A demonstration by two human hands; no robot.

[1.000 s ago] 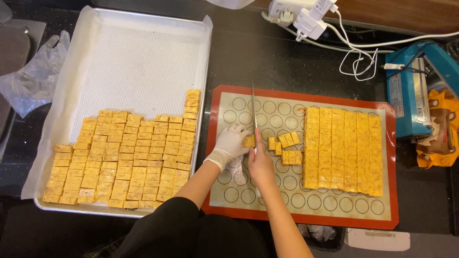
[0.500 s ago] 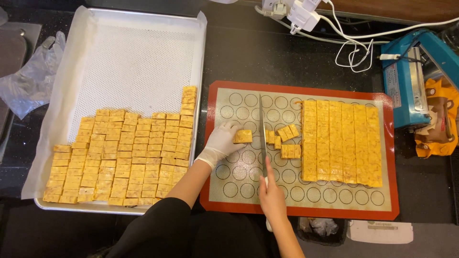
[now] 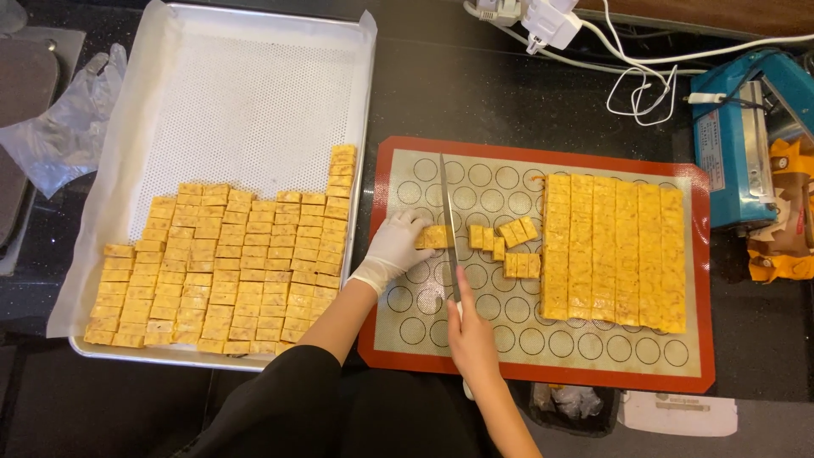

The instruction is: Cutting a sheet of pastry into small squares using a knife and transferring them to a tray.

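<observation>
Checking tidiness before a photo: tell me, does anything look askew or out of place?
Mostly neat. A few cut squares lie tilted and scattered on the baking mat, unlike the tray's straight rows, and a crumpled clear glove lies beside the tray.

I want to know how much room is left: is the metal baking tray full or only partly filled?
Partly filled. Yellow squares cover the near half of the baking tray; the far half shows only bare liner.

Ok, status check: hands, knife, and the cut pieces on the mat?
Left hand, gloved, on a cut piece. Right hand grips knife, blade flat beside it. Loose squares sit just right of blade.
</observation>
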